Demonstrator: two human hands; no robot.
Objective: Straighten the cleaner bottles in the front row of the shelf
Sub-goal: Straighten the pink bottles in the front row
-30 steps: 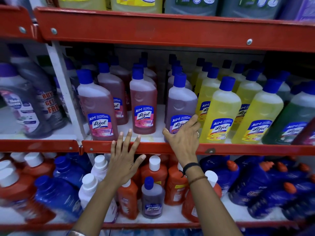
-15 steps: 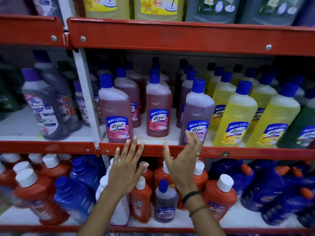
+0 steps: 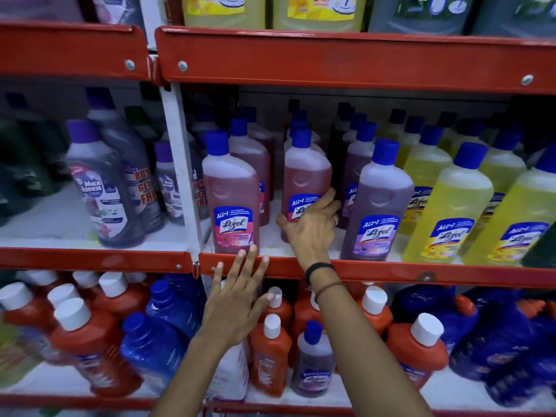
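Observation:
On the middle shelf (image 3: 376, 270) the front row holds blue-capped cleaner bottles. A pink bottle (image 3: 230, 194) stands at the left edge, a purple bottle (image 3: 377, 203) to its right, then yellow bottles (image 3: 448, 209). Between them, set further back, is a second pink bottle (image 3: 304, 179). My right hand (image 3: 313, 227) wraps its lower part, thumb on the left side, fingers on the right. My left hand (image 3: 237, 299) is spread flat with fingers apart over the red shelf lip, fingertips just below the left pink bottle.
A white upright post (image 3: 180, 170) splits the shelf; dark Max Kleen bottles (image 3: 102, 188) stand left of it. Orange and blue bottles (image 3: 270, 353) fill the lower shelf. Large yellow and grey jugs (image 3: 316, 10) sit on the red upper shelf.
My right hand left the purple bottle, drew back, then reached left and deeper to grip the set-back pink bottle. My left hand stayed spread at the shelf lip. The view shifted left.

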